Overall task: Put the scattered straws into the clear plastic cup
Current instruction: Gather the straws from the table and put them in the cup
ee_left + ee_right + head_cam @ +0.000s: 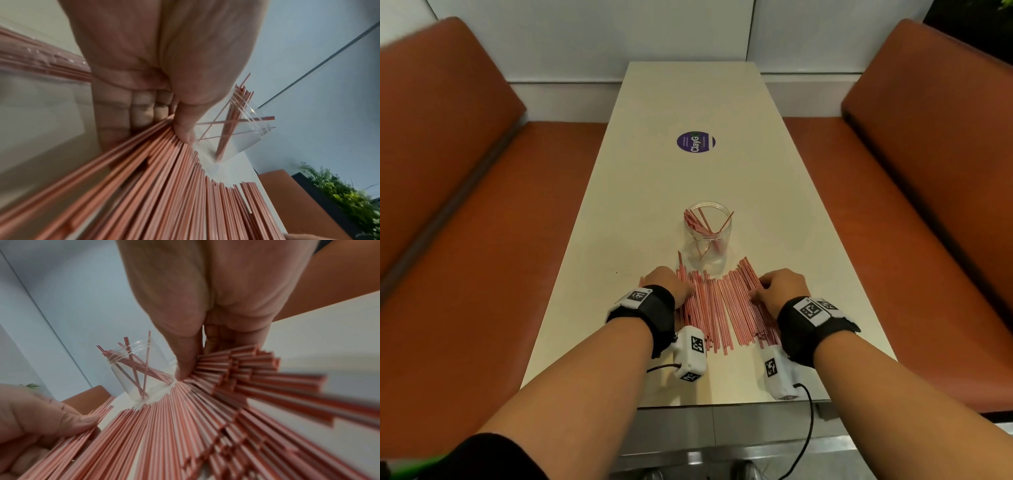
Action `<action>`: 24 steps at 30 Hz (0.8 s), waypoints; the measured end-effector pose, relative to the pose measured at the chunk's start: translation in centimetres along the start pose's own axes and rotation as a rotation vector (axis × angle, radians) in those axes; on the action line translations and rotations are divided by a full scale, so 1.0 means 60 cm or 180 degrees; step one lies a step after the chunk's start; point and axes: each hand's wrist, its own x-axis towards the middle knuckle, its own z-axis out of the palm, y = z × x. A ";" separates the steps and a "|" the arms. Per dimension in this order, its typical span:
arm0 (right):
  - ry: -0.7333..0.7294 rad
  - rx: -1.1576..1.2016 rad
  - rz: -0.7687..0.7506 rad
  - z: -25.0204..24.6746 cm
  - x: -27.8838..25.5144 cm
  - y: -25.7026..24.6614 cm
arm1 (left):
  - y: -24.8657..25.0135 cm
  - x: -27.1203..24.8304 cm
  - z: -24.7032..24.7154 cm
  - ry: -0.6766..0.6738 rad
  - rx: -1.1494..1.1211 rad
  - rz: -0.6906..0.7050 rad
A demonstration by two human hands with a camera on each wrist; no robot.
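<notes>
I see one clear plastic cup (706,236) standing upright on the table (688,102), just beyond the near pile, with roughly a dozen red-striped straws inside it leaning against the rim; I cannot count them exactly. In front of the cup lies the one pile of scattered straws (722,311), dozens of them, far too many and too overlapped for me to count, spread side by side and pointing mostly near to far. Their far ends reach the cup's base.

My left hand (671,284) sits at the left edge of the pile; in the left wrist view its fingers (141,110) are curled under and the thumb presses down on the straws, so it pinches a bunch at that side. My right hand (780,291) sits at the right edge; in the right wrist view the thumb and curled fingers (213,337) close on the straws there. Both hands are near the cup but not touching it.

Farther along the table is one round purple sticker (695,143). Two orange benches (448,154) flank the table, left and right.
</notes>
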 end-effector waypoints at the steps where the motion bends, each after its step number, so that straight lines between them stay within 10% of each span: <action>1: 0.0012 0.0007 -0.0011 -0.001 0.000 -0.001 | -0.001 0.003 0.001 0.0005 -0.0059 -0.0007; 10: -0.0031 0.0014 -0.0078 -0.009 0.009 -0.025 | -0.008 0.002 -0.024 -0.0032 -0.1040 -0.0115; 15: -0.0066 0.0632 -0.0150 -0.028 0.020 -0.051 | 0.009 -0.020 -0.057 -0.0093 -0.3433 -0.0228; 24: 0.0000 0.2039 -0.0219 -0.058 0.021 -0.086 | 0.074 -0.012 -0.138 -0.0501 -0.5011 0.0441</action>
